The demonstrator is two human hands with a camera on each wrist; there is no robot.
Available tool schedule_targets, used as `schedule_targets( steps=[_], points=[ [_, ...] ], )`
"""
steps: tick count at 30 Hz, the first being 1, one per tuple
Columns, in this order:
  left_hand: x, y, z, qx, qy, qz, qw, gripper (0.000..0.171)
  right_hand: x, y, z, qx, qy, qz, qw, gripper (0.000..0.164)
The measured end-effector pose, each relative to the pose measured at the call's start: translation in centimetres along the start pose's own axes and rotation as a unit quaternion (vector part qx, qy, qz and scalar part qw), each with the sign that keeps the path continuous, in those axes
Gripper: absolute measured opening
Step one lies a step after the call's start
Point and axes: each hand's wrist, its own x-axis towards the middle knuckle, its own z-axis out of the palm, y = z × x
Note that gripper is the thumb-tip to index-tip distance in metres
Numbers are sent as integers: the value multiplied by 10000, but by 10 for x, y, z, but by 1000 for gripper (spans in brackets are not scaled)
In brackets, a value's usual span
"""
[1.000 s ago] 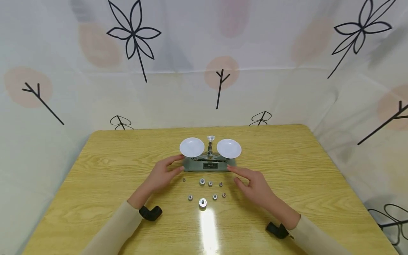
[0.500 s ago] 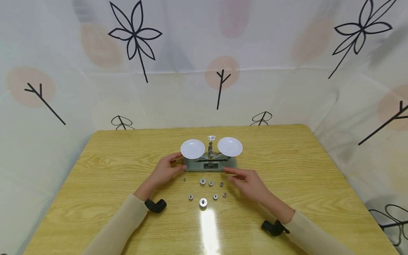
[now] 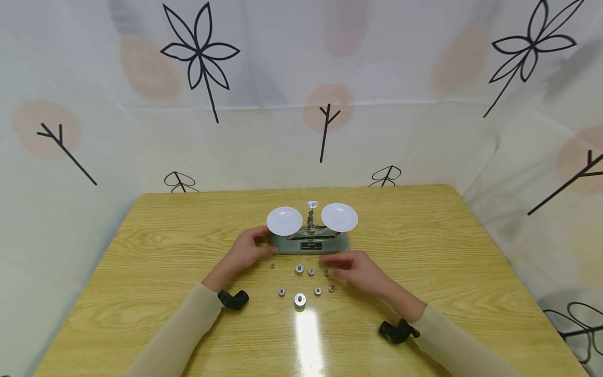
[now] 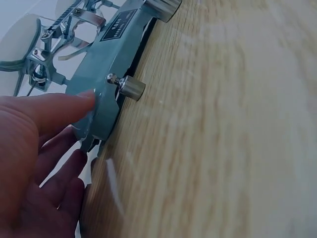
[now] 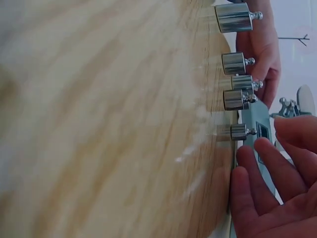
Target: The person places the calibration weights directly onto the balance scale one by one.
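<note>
A green-grey balance scale (image 3: 288,246) stands near the middle of the table, a white pan on each side of its post. My left hand (image 3: 243,252) holds the left end of its base, the thumb on the front face and fingers reaching behind, as the left wrist view shows. My right hand (image 3: 361,270) reaches in front of the base's right end, fingers loosely bent and holding nothing. Right beside its fingertips, a small metal weight (image 5: 238,132) stands upright. The largest weight (image 3: 299,300) is nearest to me, and several smaller ones stand between it and the scale.
The wooden table (image 3: 188,230) extends on both sides of the scale. A pale patterned cloth (image 3: 264,141) hangs behind it and at the sides. Black wrist cameras (image 3: 394,332) sit below both wrists.
My right hand has moved left and towards me, from the base's front right corner to the small weights. The left hand has closed in on the base's left end.
</note>
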Motion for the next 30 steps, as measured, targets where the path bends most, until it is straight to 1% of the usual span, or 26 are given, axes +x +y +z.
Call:
schedule_targets(
  steps=[4,9,13,19,24,30],
  points=[
    [2,-1,0,16,-70,44,10000,56,5,2,1,27,-61,-43,10000,32],
    [6,-5,-2,120,-127,21,9998,57,9,5,-1,127,-165,-13,9998,27],
    [6,-6,-4,133,-172,35,9998,57,11,7,-3,-42,-268,-52,9996,24],
    [5,-7,-6,116,-212,-24,9997,56,12,7,-3,-76,-424,-131,9990,19],
    [5,-9,-6,54,-237,-2,9997,55,12,7,-2,-104,-446,-163,9988,17],
    [4,-8,-4,-1,-257,-21,9997,54,12,7,-1,-307,-444,-68,9985,17]
  ],
)
